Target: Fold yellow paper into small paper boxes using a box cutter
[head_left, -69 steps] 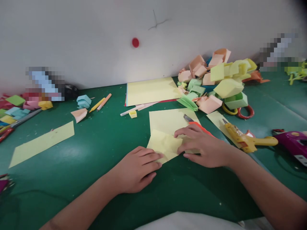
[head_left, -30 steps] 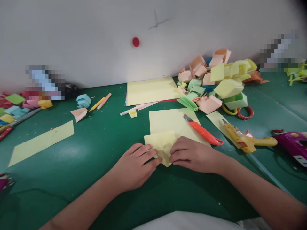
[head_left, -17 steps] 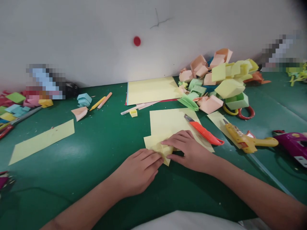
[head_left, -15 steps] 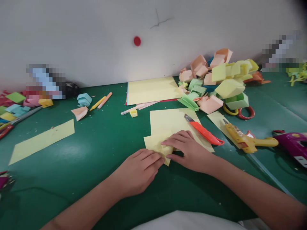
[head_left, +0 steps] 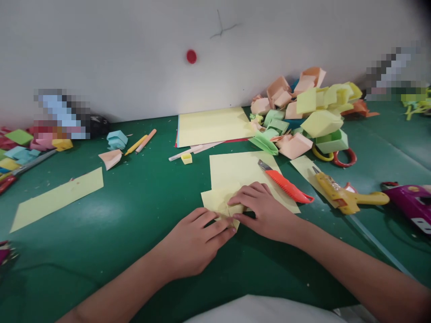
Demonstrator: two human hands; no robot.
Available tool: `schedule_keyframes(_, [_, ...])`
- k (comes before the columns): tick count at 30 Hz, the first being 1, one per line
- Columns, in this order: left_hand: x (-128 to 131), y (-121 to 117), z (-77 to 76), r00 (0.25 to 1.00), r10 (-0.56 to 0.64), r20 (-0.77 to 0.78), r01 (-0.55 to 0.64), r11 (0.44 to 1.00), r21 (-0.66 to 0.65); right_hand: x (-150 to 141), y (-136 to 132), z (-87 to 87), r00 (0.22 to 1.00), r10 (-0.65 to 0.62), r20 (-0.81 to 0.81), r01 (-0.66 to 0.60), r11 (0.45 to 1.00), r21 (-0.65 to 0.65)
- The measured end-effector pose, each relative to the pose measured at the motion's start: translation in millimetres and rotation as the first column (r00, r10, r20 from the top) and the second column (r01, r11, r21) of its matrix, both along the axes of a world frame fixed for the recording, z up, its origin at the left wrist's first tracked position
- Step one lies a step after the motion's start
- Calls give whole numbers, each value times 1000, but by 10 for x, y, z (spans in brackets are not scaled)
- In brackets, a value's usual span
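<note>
A small pale yellow paper piece [head_left: 217,200], partly folded, lies on the green table mat [head_left: 141,206] in front of me. My left hand [head_left: 197,242] presses its fingertips on the piece's near corner, fingers held together. My right hand [head_left: 264,211] lies on the piece's right side, fingers curled and pressing it down. Part of the folded piece is hidden under both hands. A larger yellow sheet [head_left: 240,169] lies just behind it.
An orange utility knife [head_left: 286,185] lies on the larger sheet, a yellow glue gun [head_left: 346,195] and a purple one [head_left: 409,199] to the right. A heap of folded paper boxes [head_left: 303,116] and scissors [head_left: 335,157] stand behind. A yellow strip [head_left: 57,198] lies left.
The yellow piece was folded smaller and drawn nearer. My right hand slid left over it, uncovering the orange knife; my left fingertips moved onto its near corner.
</note>
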State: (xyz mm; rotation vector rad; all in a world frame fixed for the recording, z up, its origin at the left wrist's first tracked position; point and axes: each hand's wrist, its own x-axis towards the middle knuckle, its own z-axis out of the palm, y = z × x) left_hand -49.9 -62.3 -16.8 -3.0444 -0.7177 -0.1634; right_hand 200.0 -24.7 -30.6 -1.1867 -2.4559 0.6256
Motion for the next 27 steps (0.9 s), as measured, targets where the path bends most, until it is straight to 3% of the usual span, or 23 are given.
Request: schedule_keyframes(27, [34,-16,2,999,12,-38,-13,999,-33,-36,8,-18,998,-63,15,63,998,9])
